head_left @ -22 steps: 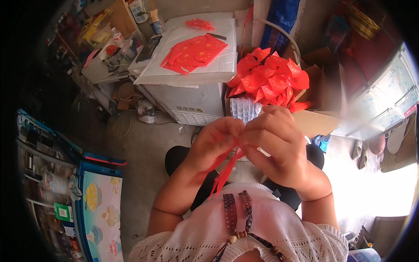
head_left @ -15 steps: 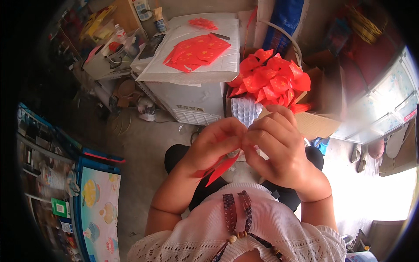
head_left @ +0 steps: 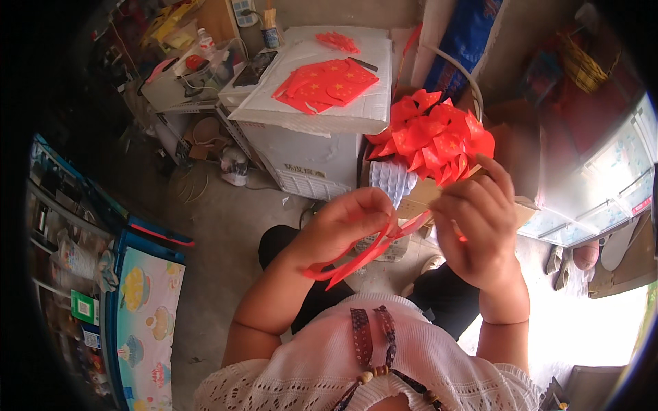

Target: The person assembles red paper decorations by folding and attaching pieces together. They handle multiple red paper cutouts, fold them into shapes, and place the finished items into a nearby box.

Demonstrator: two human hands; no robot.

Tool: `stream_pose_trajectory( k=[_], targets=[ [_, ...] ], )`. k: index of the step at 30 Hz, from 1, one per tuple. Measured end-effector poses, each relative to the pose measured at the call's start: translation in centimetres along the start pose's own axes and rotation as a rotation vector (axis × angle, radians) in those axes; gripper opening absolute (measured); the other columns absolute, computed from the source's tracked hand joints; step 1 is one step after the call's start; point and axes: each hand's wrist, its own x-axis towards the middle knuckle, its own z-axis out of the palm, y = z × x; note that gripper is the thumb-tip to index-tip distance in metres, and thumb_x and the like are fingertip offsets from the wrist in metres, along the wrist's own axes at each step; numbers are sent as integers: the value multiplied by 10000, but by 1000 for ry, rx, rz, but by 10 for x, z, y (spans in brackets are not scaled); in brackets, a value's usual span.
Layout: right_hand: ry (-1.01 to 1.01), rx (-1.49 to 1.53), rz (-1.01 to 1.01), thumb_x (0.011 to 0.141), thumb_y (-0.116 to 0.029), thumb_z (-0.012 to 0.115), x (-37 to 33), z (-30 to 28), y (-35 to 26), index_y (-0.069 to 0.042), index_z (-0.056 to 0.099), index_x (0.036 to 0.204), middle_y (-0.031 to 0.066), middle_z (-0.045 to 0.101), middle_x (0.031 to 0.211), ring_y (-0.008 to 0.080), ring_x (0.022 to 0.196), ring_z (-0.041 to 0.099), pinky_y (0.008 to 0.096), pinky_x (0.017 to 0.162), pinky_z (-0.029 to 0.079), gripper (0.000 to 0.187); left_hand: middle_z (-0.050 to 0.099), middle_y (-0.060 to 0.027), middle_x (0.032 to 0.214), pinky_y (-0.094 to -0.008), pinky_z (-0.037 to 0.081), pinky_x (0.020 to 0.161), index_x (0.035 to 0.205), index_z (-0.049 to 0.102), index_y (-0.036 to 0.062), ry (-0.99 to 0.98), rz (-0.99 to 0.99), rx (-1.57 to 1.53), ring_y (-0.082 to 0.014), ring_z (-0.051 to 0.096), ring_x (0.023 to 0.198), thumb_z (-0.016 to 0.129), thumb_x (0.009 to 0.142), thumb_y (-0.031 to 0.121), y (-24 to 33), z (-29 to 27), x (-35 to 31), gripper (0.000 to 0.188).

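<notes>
My left hand [head_left: 349, 222] is closed in a pinch on a thin red sheet [head_left: 367, 255], which looks like a small flag. The sheet hangs folded below the fingers, in front of my lap. My right hand [head_left: 480, 222] is curled at the sheet's right end, a narrow pale-red strip running up to its fingertips. A speck of red shows by its palm. Just beyond it, a bunch of red flags [head_left: 439, 137] with yellow stars fills a cardboard box. More flat red flags [head_left: 325, 83] lie stacked on the white-topped cabinet [head_left: 308, 159].
A small red pile [head_left: 338, 42] and a dark flat strip [head_left: 363, 64] lie on the cabinet top. A pale blue textured roll [head_left: 391, 179] stands in front of the box. Shelves with a printed panel [head_left: 147, 322] are at the left. Shoes [head_left: 558, 264] rest on the right.
My hands were together at the fingertips and have drawn apart, the right one moving rightward. The red sheet's strip now stretches between them. The view has shifted slightly.
</notes>
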Motion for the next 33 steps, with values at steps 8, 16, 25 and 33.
stream_pose_trajectory(
  k=[8, 16, 25, 33],
  targets=[
    [-154, 600, 518, 726, -152, 785, -35, 7, 18, -4, 533, 1252, 137, 600, 1206, 251, 1182, 552, 402, 1057, 383, 601, 490, 19, 890, -327, 451, 905, 1024, 510, 122, -198, 230, -601, -145, 526, 932, 638, 970, 239, 6, -13, 2, 182],
    [-150, 1243, 686, 903, -106, 709, -51, 59, 36, 21, 656, 1056, 76, 665, 1052, 155, 1015, 610, 306, 929, 463, 206, 509, 21, 956, -356, 447, 957, 1084, 511, 142, -203, 208, -892, -161, 522, 1018, 560, 1018, 235, -3, -20, 6, 124],
    [-58, 928, 648, 847, -22, 694, -46, 51, 28, 19, 673, 904, 71, 676, 867, 156, 804, 636, 272, 747, 477, 72, 501, -187, 1438, -433, 348, 1120, 1454, 400, 9, 552, 526, 978, -298, 493, 1321, 452, 1010, 322, 74, -18, -34, 546],
    [-161, 654, 435, 820, -31, 706, -30, 54, 7, 23, 677, 926, 152, 679, 867, 311, 777, 663, 367, 712, 522, 122, 648, -153, 1051, -431, 504, 876, 1203, 603, 21, 279, 531, 1621, -343, 631, 976, 666, 811, 11, 5, 30, -2, 397]
  ],
)
